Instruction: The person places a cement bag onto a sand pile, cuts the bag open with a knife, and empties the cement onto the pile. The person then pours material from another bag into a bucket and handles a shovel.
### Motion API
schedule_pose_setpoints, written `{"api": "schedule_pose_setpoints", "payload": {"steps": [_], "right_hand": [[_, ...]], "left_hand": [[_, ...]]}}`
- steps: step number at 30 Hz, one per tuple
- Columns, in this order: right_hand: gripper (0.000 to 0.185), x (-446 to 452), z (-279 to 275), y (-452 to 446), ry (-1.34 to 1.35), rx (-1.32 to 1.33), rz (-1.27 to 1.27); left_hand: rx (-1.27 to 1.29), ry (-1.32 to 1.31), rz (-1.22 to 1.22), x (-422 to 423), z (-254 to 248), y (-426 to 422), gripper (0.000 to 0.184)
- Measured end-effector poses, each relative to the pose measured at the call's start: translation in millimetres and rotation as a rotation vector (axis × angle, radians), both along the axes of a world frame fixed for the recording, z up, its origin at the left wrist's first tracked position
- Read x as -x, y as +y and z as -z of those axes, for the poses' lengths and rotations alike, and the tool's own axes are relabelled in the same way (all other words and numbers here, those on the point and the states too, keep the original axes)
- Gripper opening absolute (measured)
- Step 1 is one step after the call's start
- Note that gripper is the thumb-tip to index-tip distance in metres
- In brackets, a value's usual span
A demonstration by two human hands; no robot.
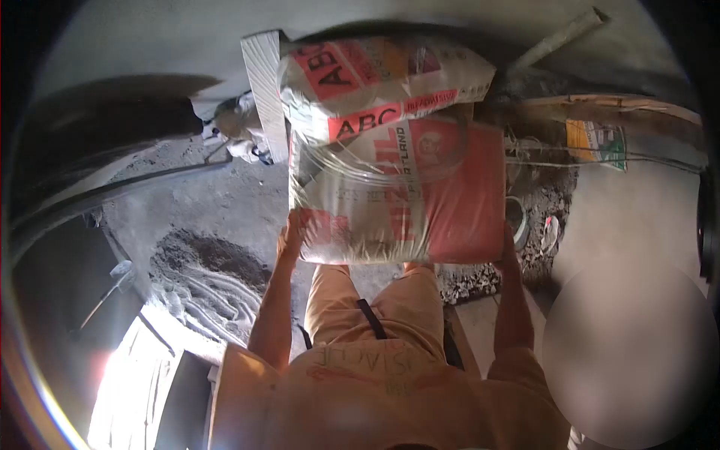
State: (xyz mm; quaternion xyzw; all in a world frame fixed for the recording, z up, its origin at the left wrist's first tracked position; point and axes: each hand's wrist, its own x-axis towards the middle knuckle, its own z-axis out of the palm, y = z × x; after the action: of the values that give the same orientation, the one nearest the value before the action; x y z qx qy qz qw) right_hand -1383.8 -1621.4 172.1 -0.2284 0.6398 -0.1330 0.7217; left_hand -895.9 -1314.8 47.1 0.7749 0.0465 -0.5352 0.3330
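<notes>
Red-and-white boxy cement sack (465, 202): creased, glossy; we see it central, nearer than the pale ABC-printed bag (397, 71).
Left hand (289, 236): gripping its left edge, arm outstretched.
Right hand (508, 253): gripping its near right corner, arm likewise.

Head-worn view, facing steeply downward, close

Both forearms (271, 322) reach forward to the lower sack (461, 195), elbows slightly bent. The left hand (289, 238) grips its near left corner, the right hand (508, 251) its shadowed near right corner; most fingers are hidden, probably curled underneath the sack.
</notes>
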Motion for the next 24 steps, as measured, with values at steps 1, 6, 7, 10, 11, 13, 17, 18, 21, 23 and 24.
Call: {"api": "schedule_pose_setpoints", "payload": {"steps": [1, 6, 7, 10, 11, 13, 17, 18, 21, 23, 24], "right_hand": [[0.075, -8.2, 5.6, 15.7, 0.093, 0.176, -0.327], [0.069, 38.4, 129.3, 81.8, 0.033, 0.254, -0.013], [0.069, 34.0, 139.3, 84.7, -0.048, 0.178, 0.131], [0.069, 30.4, 149.4, 100.2, -0.127, 0.063, 0.319], [0.069, 28.5, 158.7, 92.3, -0.137, 0.067, 0.318], [0.072, 38.5, 179.9, 94.2, -0.084, 0.085, 0.297], [0.075, 56.7, 239.9, 103.3, -0.146, 0.086, 0.347], [0.072, 62.1, 258.8, 110.1, -0.175, 0.115, 0.372], [0.061, 63.2, 293.3, 134.7, -0.29, 0.068, 0.364], [0.063, 50.8, 319.9, 160.5, -0.227, 0.17, 0.237], [0.063, 30.3, 314.9, 174.2, -0.3, 0.182, 0.284]], "left_hand": [[-0.001, 0.012, 0.002, -2.5, 7.5, 11.3, 0.083], [0.36, 0.023, -0.239, 5.7, 92.0, 31.5, 0.07], [0.378, 0.004, -0.233, 6.0, 121.7, 43.7, 0.072], [0.207, 0.035, -0.353, 24.8, 84.2, 16.7, 0.081], [0.214, 0.025, -0.341, 29.8, 82.7, 8.3, 0.081], [0.269, 0.006, -0.424, 39.5, 84.4, 10.2, 0.086], [0.365, 0.039, -0.312, 34.1, 126.9, 35.5, 0.093], [0.357, 0.045, -0.306, 33.5, 136.6, 35.2, 0.093], [0.392, 0.138, -0.455, 34.3, 153.7, 33.0, 0.091], [0.381, 0.22, -0.51, 28.7, 158.9, 31.5, 0.09], [0.397, 0.195, -0.482, 26.7, 164.6, 34.6, 0.088]]}}
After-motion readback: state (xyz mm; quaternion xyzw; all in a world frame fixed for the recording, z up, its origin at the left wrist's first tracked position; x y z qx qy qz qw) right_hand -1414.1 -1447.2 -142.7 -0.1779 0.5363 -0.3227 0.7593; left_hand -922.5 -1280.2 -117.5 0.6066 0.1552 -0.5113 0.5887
